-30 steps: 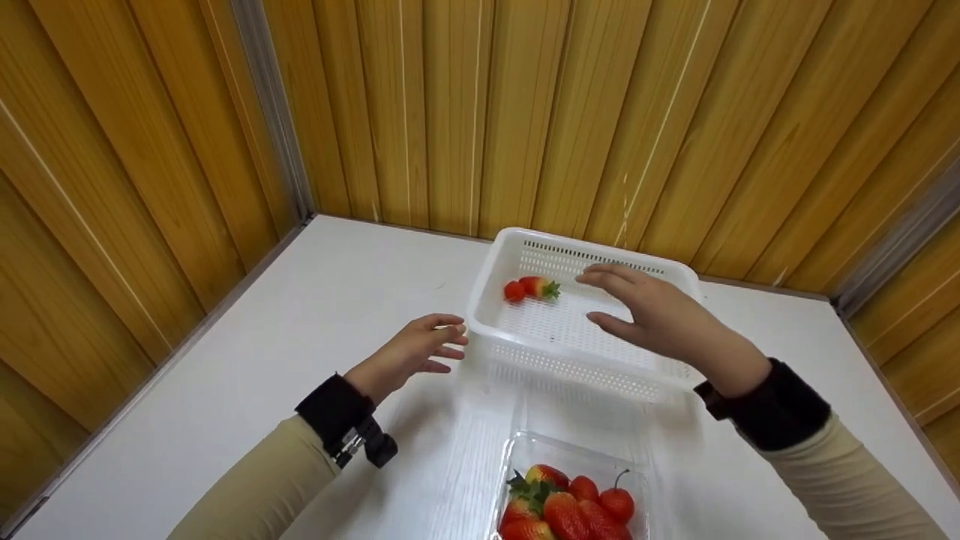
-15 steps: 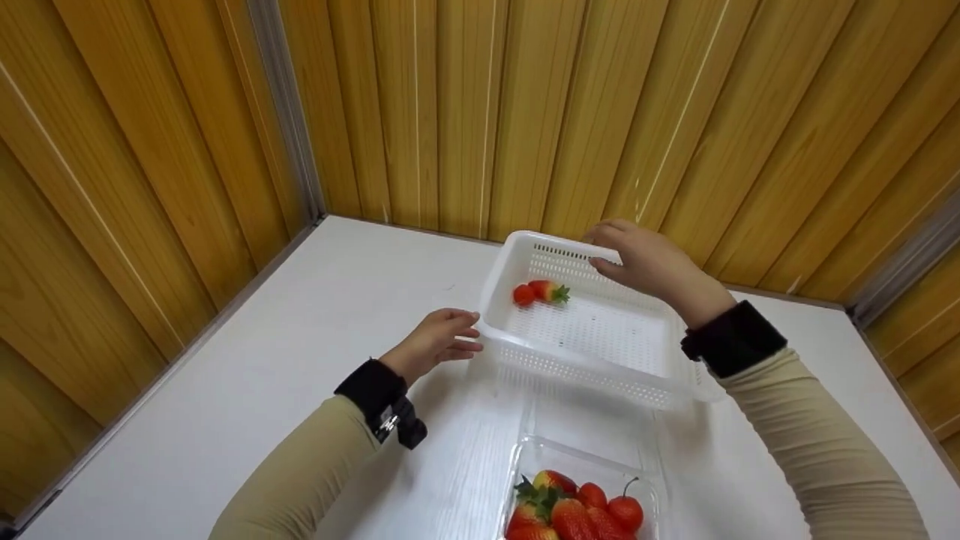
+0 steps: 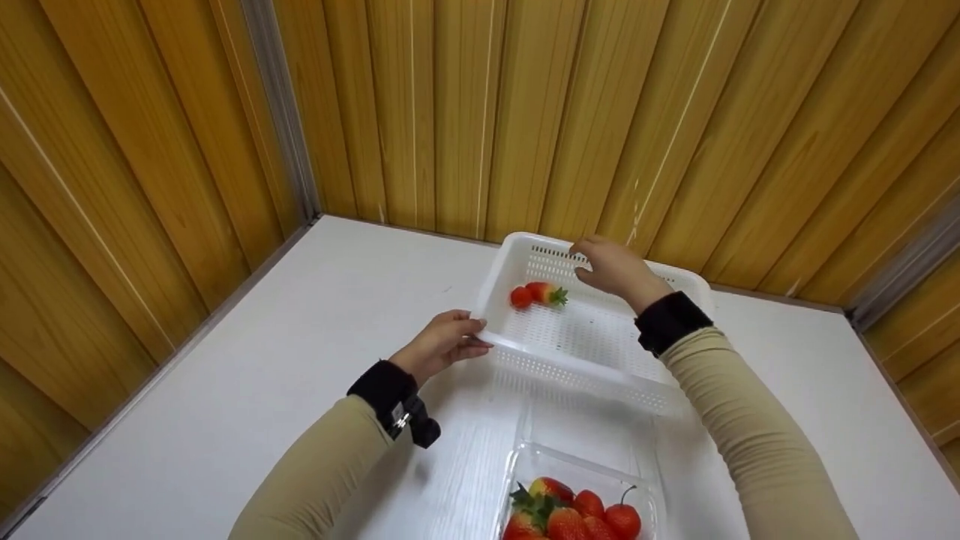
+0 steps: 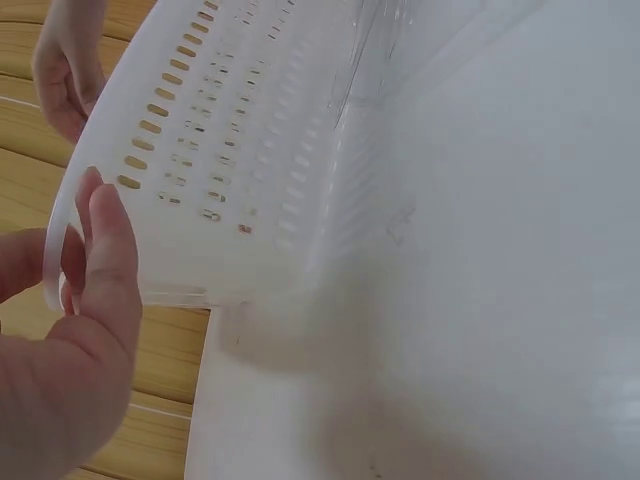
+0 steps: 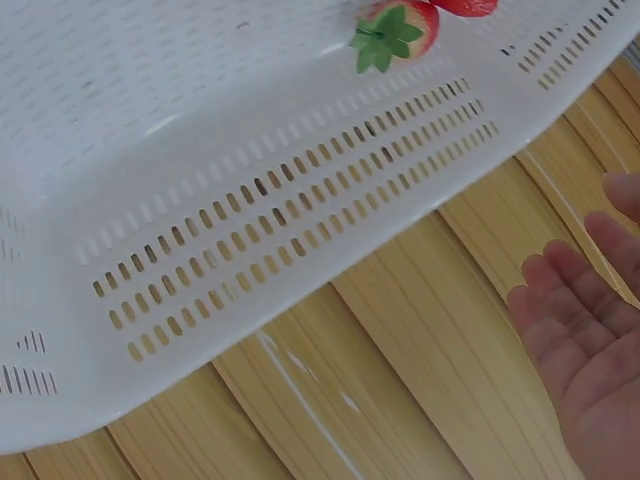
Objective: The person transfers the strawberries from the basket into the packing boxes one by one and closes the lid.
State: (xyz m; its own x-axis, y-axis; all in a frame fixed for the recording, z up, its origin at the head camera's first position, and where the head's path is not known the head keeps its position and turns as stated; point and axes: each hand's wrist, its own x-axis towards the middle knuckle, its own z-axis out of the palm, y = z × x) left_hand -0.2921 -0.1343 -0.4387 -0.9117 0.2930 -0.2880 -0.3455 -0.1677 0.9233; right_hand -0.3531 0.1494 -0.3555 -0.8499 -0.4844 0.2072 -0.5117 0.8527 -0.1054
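Note:
A white perforated plastic basket (image 3: 555,355) stands near the back of the table. My left hand (image 3: 448,343) pinches its rim at the near left corner; in the left wrist view the rim passes between the thumb and fingers (image 4: 112,265). My right hand (image 3: 616,274) hovers at the far rim. The right wrist view shows that hand (image 5: 590,340) apart from the basket (image 5: 230,360), its fingers extended and loosely bent, holding nothing. Inside the basket, at the left, lie a strawberry (image 3: 540,291) with green leaves and a small round red fruit (image 3: 520,298).
In front of the basket, a clear plastic box (image 3: 589,466) holds several strawberries (image 3: 568,523) and a stemmed cherry (image 3: 622,520). Wood-patterned panels (image 3: 450,112) stand behind and beside the white table (image 3: 285,337).
My left hand has moved right to the basket's corner and taken hold of the rim. My right hand has gone from above the basket's inside to its far rim. The fruit keeps its place.

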